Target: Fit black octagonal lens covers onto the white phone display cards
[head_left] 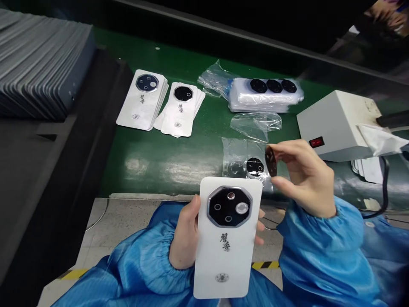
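Note:
My left hand (187, 236) is closed around a white phone back cover (236, 260), its thumb on the left edge and fingertips showing at the right edge. The cover has an octagonal black camera area with a silver rim near its top and dark characters below. Thumb and fingers of my right hand (306, 177) pinch a dark camera lens cover (271, 161) by its edges, tilted nearly edge-on, above and right of the phone cover. Just left of it, another black lens cover (254, 167) lies on a clear plastic sheet (233, 153) on the green bench.
Two stacks of white phone covers, a left stack (140, 100) and a right stack (179, 115), lie at the back. Behind the sheet sits a plastic-wrapped pack (255, 98) with black lens covers. A white box (338, 128) with a red switch stands right; grey trays (41, 64) fill the left.

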Demonstrator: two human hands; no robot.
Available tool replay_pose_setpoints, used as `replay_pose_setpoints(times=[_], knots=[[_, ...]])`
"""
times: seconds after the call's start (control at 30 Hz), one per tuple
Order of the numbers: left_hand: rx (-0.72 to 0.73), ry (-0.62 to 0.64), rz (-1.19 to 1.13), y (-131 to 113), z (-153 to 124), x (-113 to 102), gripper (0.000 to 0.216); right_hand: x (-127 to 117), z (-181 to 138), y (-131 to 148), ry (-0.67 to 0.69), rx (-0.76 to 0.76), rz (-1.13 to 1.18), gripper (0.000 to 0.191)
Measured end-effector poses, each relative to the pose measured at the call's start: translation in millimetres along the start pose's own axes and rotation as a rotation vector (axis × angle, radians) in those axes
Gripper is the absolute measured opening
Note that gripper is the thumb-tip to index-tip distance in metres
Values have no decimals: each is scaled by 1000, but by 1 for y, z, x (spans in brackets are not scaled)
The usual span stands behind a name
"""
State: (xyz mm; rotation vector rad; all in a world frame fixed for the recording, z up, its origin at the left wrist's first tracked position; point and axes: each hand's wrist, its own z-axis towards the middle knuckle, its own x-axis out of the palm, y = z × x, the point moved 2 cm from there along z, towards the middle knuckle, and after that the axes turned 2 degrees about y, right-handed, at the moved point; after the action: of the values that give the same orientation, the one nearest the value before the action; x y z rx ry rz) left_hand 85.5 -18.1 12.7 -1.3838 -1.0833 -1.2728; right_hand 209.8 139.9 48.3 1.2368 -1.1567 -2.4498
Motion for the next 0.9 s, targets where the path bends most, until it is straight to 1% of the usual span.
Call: replay_pose_setpoints(times=[0.07,0.2,0.33,0.5,0.57,0.63,0.7,0.83,0.9], knots=[[-22,-8,9,0,-1,0,67,-1,-6,8,-37,-22,32,46],[-102,-45,17,-1,-5,-1,67,0,-13,20,-65,-53,-6,49],[-93,2,-23,-1,-5,0,70,0,-16,27,-96,-69,-23,50],[-92,-77,4,-4,-3,4,60,3,-19,37,-104,-139,-64,48],[-116,-81,7,-5,-3,5,58,4,-21,40,-109,-171,-101,47],[-124,-38,2,-4,-4,5,59,5,-22,43,-101,-198,-136,47],[-81,-26,12,-3,-5,2,56,6,-23,48,-73,-208,-175,49],[-36,-164,85,3,-6,-5,45,15,-23,62,23,-242,-332,44],[-5,-194,104,5,-6,-7,42,22,-23,68,62,-274,-400,41]])
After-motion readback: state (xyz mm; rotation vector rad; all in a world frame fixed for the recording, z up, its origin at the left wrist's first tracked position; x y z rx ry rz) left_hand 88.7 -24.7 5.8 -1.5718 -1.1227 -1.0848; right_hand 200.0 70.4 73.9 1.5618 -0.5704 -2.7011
